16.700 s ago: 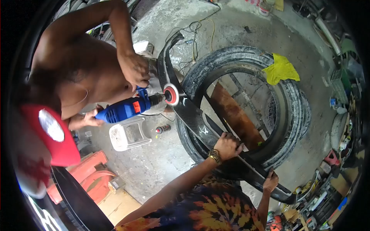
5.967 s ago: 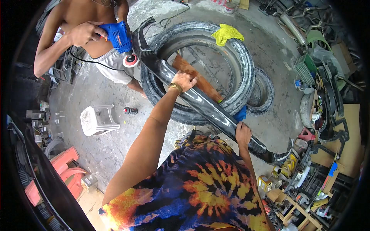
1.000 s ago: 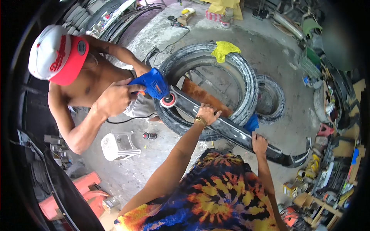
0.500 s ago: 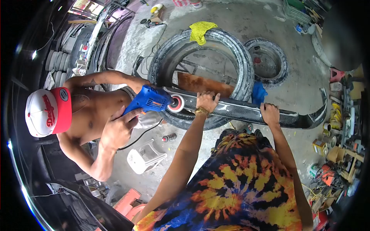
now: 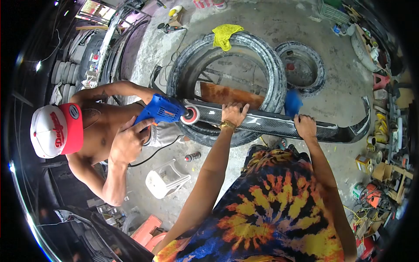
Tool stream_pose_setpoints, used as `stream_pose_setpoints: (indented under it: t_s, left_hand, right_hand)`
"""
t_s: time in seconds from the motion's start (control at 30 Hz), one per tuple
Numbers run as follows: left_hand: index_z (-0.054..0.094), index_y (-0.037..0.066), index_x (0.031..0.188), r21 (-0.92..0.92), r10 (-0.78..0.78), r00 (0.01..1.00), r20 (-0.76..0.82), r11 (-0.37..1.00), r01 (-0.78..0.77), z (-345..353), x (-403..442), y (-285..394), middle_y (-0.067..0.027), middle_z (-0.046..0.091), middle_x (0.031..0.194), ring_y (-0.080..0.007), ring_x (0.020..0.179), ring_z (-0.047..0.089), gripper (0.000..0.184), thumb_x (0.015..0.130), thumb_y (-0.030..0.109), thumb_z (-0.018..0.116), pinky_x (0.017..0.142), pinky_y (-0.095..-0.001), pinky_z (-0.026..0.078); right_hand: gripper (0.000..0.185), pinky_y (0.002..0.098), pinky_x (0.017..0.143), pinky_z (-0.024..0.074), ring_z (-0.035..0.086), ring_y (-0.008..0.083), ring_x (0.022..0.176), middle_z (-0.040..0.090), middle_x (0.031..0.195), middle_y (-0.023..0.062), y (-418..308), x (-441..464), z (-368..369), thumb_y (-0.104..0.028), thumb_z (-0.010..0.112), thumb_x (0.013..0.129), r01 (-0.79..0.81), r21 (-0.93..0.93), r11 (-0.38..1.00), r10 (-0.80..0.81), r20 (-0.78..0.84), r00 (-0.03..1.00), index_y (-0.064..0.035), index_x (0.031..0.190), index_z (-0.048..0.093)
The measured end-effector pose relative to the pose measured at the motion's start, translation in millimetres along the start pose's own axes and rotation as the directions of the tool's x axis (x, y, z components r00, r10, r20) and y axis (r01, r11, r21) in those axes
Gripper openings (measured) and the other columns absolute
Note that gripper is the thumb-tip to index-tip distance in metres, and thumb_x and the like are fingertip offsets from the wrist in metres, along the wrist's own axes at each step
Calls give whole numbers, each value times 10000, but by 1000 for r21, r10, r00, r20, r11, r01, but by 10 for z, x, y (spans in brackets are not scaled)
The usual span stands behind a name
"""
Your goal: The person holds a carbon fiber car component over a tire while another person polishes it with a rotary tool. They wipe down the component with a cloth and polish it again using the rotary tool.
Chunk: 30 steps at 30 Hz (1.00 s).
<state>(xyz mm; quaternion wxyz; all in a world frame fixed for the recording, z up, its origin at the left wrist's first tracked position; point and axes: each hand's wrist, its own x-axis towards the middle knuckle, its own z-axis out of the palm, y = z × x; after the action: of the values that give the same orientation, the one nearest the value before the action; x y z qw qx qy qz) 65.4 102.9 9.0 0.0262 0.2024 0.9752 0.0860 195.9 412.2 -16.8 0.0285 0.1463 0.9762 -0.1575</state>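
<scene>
A long black carbon-patterned part (image 5: 273, 123) lies across the large tyre (image 5: 279, 78). Near its middle, my left hand (image 5: 234, 113), with a gold watch at the wrist, grips its upper edge. My right hand (image 5: 305, 126) is wrapped over the same edge farther right. At the left, another person (image 5: 102, 135) in a red and white cap holds a blue power tool (image 5: 162, 110). The tool's round red and white pad (image 5: 190, 114) is at the left end of the black part; whether it touches is unclear.
A yellow cloth (image 5: 227, 36) hangs on the tyre's top. A smaller tyre (image 5: 321, 70) lies behind to the right. Below are a white stool (image 5: 162, 185) and a bottle (image 5: 192, 156). Assorted tools and cans (image 5: 371, 144) line the right side.
Since a second ago the view has turned, so the black part lies more level. In the last half second the other person's tool has moved slightly left. Both my hands keep their grip.
</scene>
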Motion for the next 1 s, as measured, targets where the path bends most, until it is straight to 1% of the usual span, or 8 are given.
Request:
stream_pose_setpoints:
  t_s: [0.13,0.23,0.33,0.43,0.63,0.7,0.93,1.0]
  left_hand:
    - [750,106,970,13,-5,1000,17,1000,5,-2,-8,6,-164,727,928,-325,1001,658,568,971,570,423,961,-482,426]
    - [753,104,955,18,-9,1000,-22,1000,10,3,-17,0,-146,727,940,-317,999,657,561,967,566,436,953,-477,426]
    - [755,102,949,-29,18,1000,-13,999,-19,28,1,-17,-124,727,955,-310,999,656,549,963,559,451,953,-473,424]
    - [755,102,941,7,2,1000,-21,1000,-2,72,-20,-31,-104,727,968,-307,989,655,533,961,548,462,955,-472,423]
    - [755,104,933,-8,17,996,-83,1000,-18,79,-21,-26,-91,727,967,-302,994,655,525,960,541,465,951,-472,426]
    - [754,106,930,-14,1,1000,-18,1000,-2,50,-9,-14,-93,728,965,-296,1013,654,525,960,543,464,962,-471,423]
    - [753,116,929,6,-3,999,-40,1000,3,71,2,-27,-89,729,970,-290,1028,655,523,959,547,459,971,-481,419]
    - [756,121,940,20,-10,1000,11,1000,10,59,4,-30,-94,732,980,-292,1024,658,528,959,554,454,978,-481,417]
  right_hand:
    - [473,481,868,482,676,395,835,713,859,226,-5,-7,-21,-377,462,965,-11,8,1000,11,20,1000,-15,826,731]
    - [469,485,871,483,676,392,836,713,859,222,7,11,13,-379,463,963,-16,6,1000,16,34,999,-20,827,733]
    - [465,486,875,485,677,392,846,715,865,219,1,3,15,-380,464,961,-17,26,1000,17,-4,1000,-23,832,733]
    - [458,483,878,486,678,393,855,716,874,217,-7,-7,-1,-376,467,959,-25,4,1000,25,38,999,-23,842,734]
    - [447,480,876,488,680,398,843,717,861,217,5,-6,36,-365,476,954,-14,-2,1000,14,-3,1000,-25,826,735]
    - [447,482,877,488,681,399,839,717,857,218,5,-6,25,-365,476,953,2,-12,1000,-2,-21,1000,-26,823,736]
    - [444,489,881,489,682,401,839,717,866,221,-7,5,15,-364,480,952,-5,-9,1000,5,-5,1000,-25,823,737]
    - [449,495,880,489,682,403,843,718,866,221,-8,6,24,-366,476,955,-9,-1,1000,9,-8,1000,-25,828,738]
